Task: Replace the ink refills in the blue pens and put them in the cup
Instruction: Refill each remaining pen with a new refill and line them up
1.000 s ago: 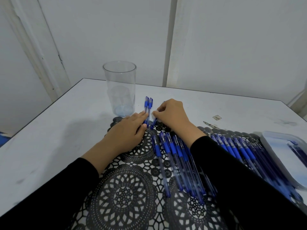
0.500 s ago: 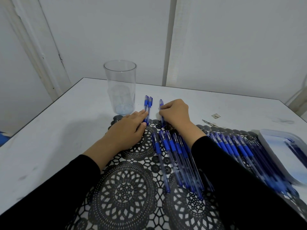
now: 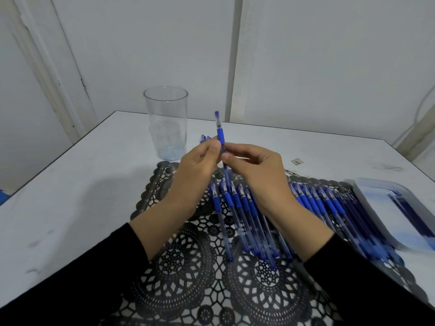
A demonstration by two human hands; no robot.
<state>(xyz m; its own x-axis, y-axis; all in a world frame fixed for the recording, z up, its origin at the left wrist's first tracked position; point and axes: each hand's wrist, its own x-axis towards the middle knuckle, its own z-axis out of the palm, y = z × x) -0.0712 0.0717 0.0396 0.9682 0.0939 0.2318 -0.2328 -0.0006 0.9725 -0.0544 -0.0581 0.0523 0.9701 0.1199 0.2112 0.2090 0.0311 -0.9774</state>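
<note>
Both hands were flat on the mat half a second ago, up by the loose pens near the cup. Now they are lifted off it, with one pen raised upright between them.

Head view: left grip pinches the held pen just under its blue rubber sleeve, and right grip pinches the barrel a little lower. Both are clenched on that pen, fingertips nearly touching each other. Sleeve end points up and the clear barrel runs down between the hands. The pen is in the air above the far edge of the black lace mat, near the cup and to its right. The cup stands upright on the white bench, and no pen shows inside it.

A row of blue pens lies side by side on the mat under the wrists, with more pens to the right. Two pens peek out behind the left fingers. A shallow plastic tray sits at the right end of the mat with dark refills in it. A small scrap lies on the bench behind the right hand.

Step, as I judge it: first pen picked up and about to be opened, so the task is barely begun. The next move calls for twisting the two halves against each other, one hand holding the sleeve and the other turning the barrel. Then pull the old refill out straight. Can't tell whether the thread is loosened yet. One risk is a small part dropping into the lace holes.
</note>
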